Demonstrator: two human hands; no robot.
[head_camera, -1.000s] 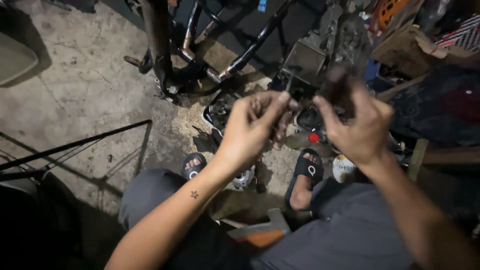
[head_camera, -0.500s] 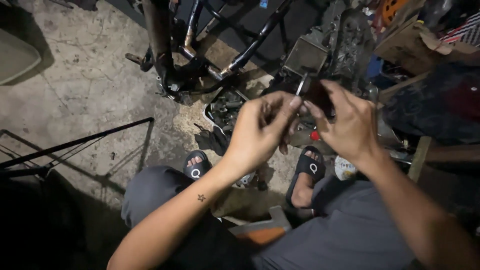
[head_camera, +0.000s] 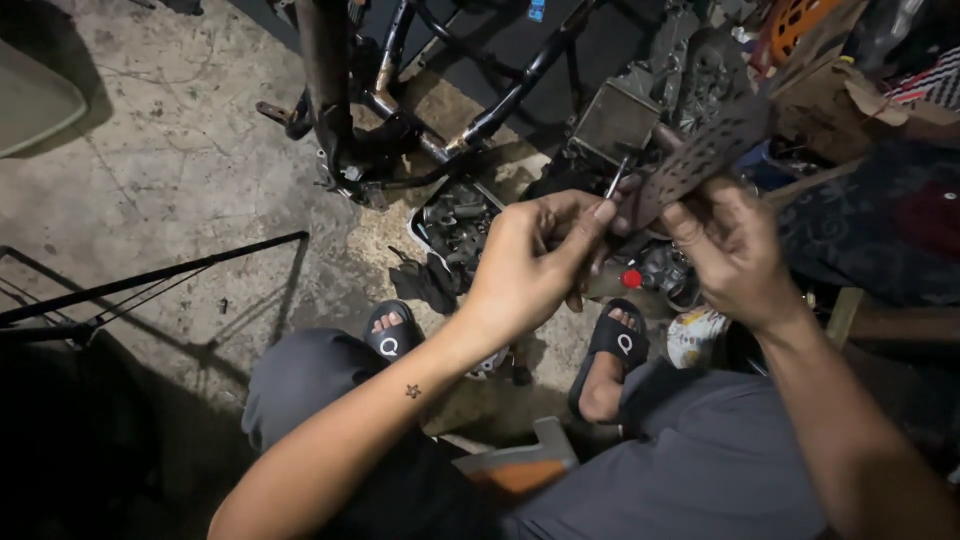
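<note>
My left hand (head_camera: 535, 262) pinches a thin metal pin (head_camera: 615, 180) between thumb and fingertips, with its tip pointing up and to the right. My right hand (head_camera: 735, 250) grips the lower end of a dark perforated metal plate (head_camera: 700, 155) that slants up to the right. The pin's tip meets the plate's lower edge. Both hands are raised above my knees and sandalled feet (head_camera: 612, 350).
A stripped motorcycle frame (head_camera: 400, 100) stands on the concrete floor ahead. A tray of greasy engine parts (head_camera: 455, 222) lies below it. A boxy engine part (head_camera: 615, 120), a red cap (head_camera: 632, 278) and cardboard (head_camera: 850, 90) lie to the right. A black rod stand (head_camera: 150, 280) crosses the left.
Both hands have shifted slightly right and up. The right hand has turned the perforated plate so that it now slants out into full view, and the pin stands against its edge.
</note>
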